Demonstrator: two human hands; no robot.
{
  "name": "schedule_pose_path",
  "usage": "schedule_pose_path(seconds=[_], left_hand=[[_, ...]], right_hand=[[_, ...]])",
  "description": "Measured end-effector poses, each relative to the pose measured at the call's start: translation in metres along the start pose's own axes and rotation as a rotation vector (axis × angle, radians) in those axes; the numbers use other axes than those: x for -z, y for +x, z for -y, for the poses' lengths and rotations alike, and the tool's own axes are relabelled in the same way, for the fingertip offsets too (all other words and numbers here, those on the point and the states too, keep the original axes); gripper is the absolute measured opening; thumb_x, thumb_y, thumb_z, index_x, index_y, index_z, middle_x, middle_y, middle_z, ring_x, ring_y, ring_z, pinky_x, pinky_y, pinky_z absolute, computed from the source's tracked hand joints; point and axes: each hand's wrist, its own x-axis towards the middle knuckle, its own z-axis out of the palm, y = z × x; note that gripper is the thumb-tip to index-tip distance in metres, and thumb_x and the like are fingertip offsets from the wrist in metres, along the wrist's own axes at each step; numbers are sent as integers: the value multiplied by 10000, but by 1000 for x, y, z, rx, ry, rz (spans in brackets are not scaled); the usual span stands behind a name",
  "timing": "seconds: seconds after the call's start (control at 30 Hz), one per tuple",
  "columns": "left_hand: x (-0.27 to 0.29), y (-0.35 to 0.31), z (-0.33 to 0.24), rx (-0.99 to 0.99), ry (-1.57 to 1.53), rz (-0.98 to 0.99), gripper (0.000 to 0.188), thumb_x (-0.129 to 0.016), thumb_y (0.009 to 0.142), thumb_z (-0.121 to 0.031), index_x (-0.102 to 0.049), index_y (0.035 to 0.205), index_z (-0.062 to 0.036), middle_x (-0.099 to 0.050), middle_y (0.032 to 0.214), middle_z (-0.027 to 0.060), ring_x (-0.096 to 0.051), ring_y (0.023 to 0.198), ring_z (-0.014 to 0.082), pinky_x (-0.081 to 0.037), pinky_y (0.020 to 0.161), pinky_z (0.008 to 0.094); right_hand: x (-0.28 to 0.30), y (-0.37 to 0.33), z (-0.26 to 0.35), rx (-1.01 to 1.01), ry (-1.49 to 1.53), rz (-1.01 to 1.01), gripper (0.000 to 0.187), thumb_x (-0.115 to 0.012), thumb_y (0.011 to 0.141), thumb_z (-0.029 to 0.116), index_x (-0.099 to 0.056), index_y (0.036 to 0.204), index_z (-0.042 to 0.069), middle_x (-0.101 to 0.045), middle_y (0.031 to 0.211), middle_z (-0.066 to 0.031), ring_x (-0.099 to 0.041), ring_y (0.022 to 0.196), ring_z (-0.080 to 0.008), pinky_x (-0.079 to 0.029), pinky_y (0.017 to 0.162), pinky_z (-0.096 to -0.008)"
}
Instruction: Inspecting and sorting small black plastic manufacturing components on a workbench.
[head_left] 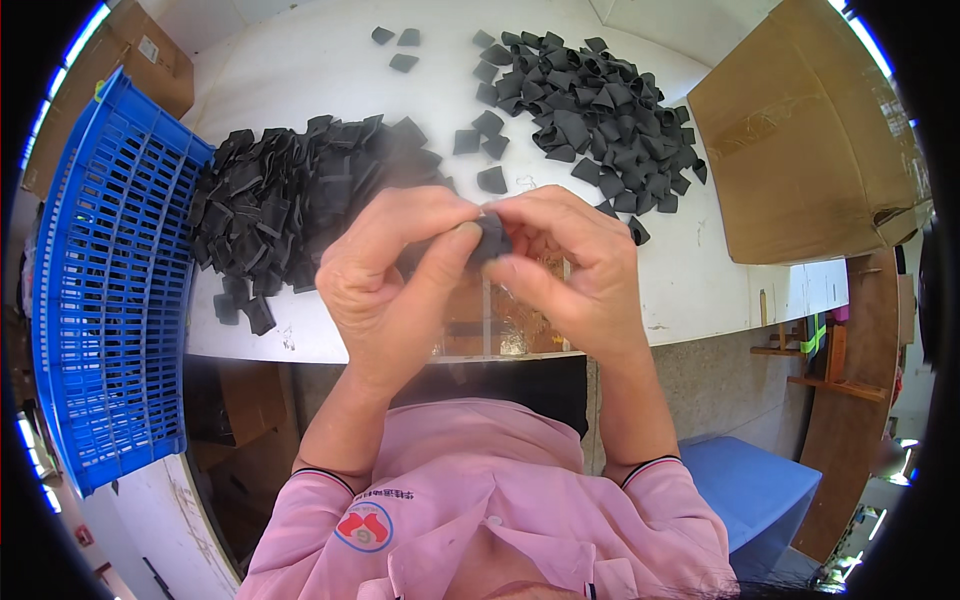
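Observation:
My left hand (395, 285) and my right hand (570, 270) meet in front of me above the near edge of a white table (300, 70). Between the thumbs and forefingers of both hands sits one small black rubbery piece (490, 238), pinched from both sides. A heap of flat black pieces (290, 200) lies on the table to the left, beyond my left hand. A second heap of curled black pieces (595, 110) lies at the far right. Several loose black pieces (485, 135) lie between the two heaps.
A blue slatted plastic crate (110, 290) stands at the left edge of the table. A brown cardboard box (800, 140) sits at the right, another cardboard box (120, 60) at the far left. A blue stool (750, 490) is below right.

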Motion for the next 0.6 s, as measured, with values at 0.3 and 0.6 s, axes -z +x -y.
schedule_pose_path(seconds=[0.3, 0.6], left_hand=[[11, -16, 21, 252, -494, -162, 94, -615, 791, -51, -597, 847, 22, -603, 874, 84, -530, 796, 118, -396, 762, 226], [10, 8, 8, 188, -248, 84, 124, -610, 760, 6, -629, 883, 8, -601, 799, 68, -540, 743, 105, -434, 643, 218]], right_hand=[[-16, 2, -10, 182, -355, -98, 116, -682, 693, 14, -615, 784, -13, -587, 693, -82, -522, 567, -135, -403, 498, -226], [-16, -6, -13, 119, -296, -109, 121, -665, 674, 11, -595, 773, 10, -553, 689, -88, -542, 594, -216, -433, 514, -298]])
